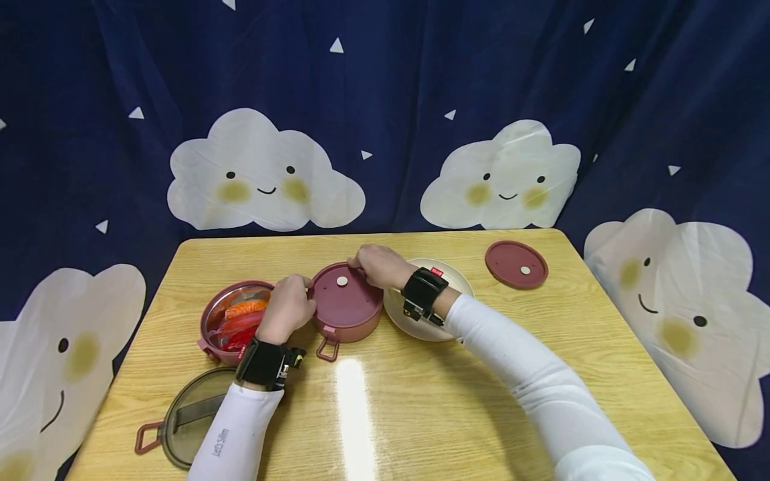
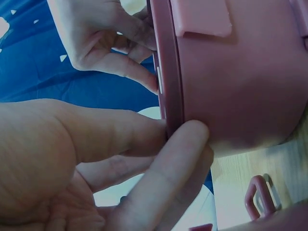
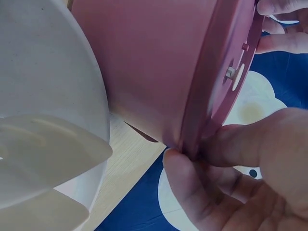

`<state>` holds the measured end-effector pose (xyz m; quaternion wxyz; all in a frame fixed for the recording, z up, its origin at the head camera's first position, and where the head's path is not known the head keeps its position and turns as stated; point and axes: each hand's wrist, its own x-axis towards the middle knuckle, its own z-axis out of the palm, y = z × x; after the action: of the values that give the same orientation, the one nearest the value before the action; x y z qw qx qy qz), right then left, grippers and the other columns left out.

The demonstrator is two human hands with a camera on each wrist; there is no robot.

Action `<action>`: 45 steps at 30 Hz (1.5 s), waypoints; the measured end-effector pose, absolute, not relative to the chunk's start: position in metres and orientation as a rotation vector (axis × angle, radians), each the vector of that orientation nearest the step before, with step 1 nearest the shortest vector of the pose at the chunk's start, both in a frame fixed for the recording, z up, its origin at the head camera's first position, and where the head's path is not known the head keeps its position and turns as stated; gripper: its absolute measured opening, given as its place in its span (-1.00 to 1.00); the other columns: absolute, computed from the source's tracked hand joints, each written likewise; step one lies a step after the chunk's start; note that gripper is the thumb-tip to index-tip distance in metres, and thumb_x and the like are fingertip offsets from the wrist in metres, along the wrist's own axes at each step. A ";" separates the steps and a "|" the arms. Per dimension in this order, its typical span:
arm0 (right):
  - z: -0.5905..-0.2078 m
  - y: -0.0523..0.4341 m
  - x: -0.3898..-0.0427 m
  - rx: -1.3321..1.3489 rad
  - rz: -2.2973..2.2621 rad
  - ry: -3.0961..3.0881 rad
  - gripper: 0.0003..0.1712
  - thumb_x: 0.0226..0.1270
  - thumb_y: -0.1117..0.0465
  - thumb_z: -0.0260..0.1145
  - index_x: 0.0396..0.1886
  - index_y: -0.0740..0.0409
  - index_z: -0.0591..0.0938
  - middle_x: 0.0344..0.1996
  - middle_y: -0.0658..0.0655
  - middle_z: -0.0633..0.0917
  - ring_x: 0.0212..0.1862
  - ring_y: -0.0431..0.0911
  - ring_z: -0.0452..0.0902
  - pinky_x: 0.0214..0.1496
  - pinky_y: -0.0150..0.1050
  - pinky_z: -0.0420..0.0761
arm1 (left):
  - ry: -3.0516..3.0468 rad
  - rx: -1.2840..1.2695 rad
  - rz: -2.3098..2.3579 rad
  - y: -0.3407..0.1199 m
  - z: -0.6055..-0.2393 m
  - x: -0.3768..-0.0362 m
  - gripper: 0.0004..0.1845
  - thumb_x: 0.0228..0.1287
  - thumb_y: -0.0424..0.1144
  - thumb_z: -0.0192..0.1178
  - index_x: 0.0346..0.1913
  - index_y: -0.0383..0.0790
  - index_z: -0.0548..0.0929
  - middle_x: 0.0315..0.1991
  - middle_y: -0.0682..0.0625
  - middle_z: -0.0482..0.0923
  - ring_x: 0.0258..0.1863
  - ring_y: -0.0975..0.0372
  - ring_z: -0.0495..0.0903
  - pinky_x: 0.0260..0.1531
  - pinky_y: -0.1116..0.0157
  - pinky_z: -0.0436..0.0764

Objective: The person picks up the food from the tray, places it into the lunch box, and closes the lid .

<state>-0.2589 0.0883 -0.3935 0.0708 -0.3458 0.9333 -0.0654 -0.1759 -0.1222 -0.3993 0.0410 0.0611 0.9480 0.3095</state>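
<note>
I saw both hands, left hand (image 1: 287, 308) and right hand (image 1: 377, 265), pinching the lidded maroon container (image 1: 347, 304); at nine o'clock sat an open bowl (image 1: 210, 321) of red-orange food (image 1: 243, 317), at three a cream dish (image 1: 421, 324).

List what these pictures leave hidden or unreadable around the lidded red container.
- Contents of the lidded red container: hidden by its lid, all views.
- White bowl: head view, partly covered by the right hand and wrist strap.
- Open container: its near side hidden by the left hand.
- Sleeve lettering: head view, too small.
</note>
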 end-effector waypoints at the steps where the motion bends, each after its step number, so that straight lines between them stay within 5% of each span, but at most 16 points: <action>1: -0.394 0.088 -0.259 -1.043 -0.195 2.804 -0.62 0.42 0.49 0.31 0.06 0.05 0.82 -0.27 0.11 0.82 -0.29 -0.12 0.49 -0.23 -0.27 0.50 | 2.904 0.183 0.946 -0.122 -0.400 -0.176 -0.69 0.26 -0.50 0.25 0.05 -0.50 0.75 -0.01 -0.37 0.76 -0.12 -0.09 0.66 -0.07 0.05 0.62; 6: -0.394 0.089 -0.260 -1.003 -0.238 2.807 -0.56 0.43 0.49 0.30 0.17 0.07 0.80 -0.08 0.13 0.87 -0.21 -0.12 0.58 -0.18 -0.27 0.54 | 2.924 0.171 0.915 -0.120 -0.400 -0.176 -0.79 0.29 -0.50 0.26 -0.07 -0.46 0.78 -0.19 -0.30 0.75 -0.27 -0.01 0.58 -0.20 0.13 0.53; 16: -0.388 0.099 -0.260 -0.924 -0.309 2.800 -0.59 0.48 0.34 0.33 0.26 0.13 0.74 0.15 0.12 0.81 0.03 -0.06 0.72 0.20 -0.11 0.69 | 2.902 0.100 0.950 -0.122 -0.394 -0.170 -0.58 0.41 -0.31 0.33 0.21 -0.55 0.66 0.06 -0.42 0.73 -0.09 -0.14 0.71 -0.08 -0.01 0.66; 23: -0.369 0.125 -0.258 -0.788 -0.382 2.811 -0.51 0.48 0.19 0.36 0.35 0.21 0.66 -0.36 0.09 0.81 -0.32 -0.16 0.62 -0.11 -0.18 0.64 | 2.895 0.128 0.998 -0.140 -0.380 -0.160 -0.48 0.46 -0.18 0.31 0.28 -0.54 0.61 0.14 -0.43 0.71 0.07 -0.19 0.73 -0.01 -0.06 0.68; 26: -0.364 0.144 -0.260 -0.785 -0.424 2.842 -0.50 0.45 0.18 0.38 0.31 0.26 0.68 -0.43 0.09 0.78 -0.38 -0.16 0.59 -0.15 -0.17 0.64 | 2.898 0.141 0.977 -0.153 -0.371 -0.155 -0.48 0.49 -0.15 0.29 0.29 -0.51 0.62 0.11 -0.41 0.73 0.06 -0.16 0.75 -0.03 -0.05 0.69; 31: -0.358 0.183 -0.264 -0.705 -0.513 2.895 -0.52 0.41 0.16 0.40 0.24 0.31 0.71 -0.33 0.18 0.84 -0.31 -0.07 0.67 0.00 -0.05 0.65 | 2.925 0.165 0.965 -0.179 -0.362 -0.148 -0.53 0.53 -0.12 0.26 0.25 -0.43 0.67 0.06 -0.35 0.76 0.03 -0.14 0.75 0.03 -0.11 0.69; 40: -0.364 0.267 -0.267 -0.412 -0.618 2.948 -0.53 0.43 0.13 0.39 0.22 0.30 0.72 -0.20 0.32 0.83 -0.35 -0.04 0.67 -0.30 -0.26 0.51 | 3.023 0.138 0.869 -0.236 -0.366 -0.139 -0.50 0.48 -0.12 0.31 0.20 -0.52 0.66 0.06 -0.49 0.71 -0.14 -0.21 0.72 -0.32 0.06 0.72; 45: -0.374 0.315 -0.266 -0.257 -0.630 2.971 -0.49 0.48 0.10 0.34 0.26 0.35 0.67 -0.05 0.42 0.80 -0.12 0.14 0.74 -0.16 -0.11 0.64 | 3.092 0.058 0.806 -0.259 -0.373 -0.133 -0.48 0.45 -0.14 0.34 0.20 -0.57 0.64 0.07 -0.56 0.67 -0.06 -0.34 0.69 -0.24 -0.06 0.73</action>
<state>-0.2655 0.3152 -0.3739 0.0469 -0.0843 0.9737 -0.2064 -0.1330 -0.2589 -0.3726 -0.0271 0.0181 0.9672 0.2520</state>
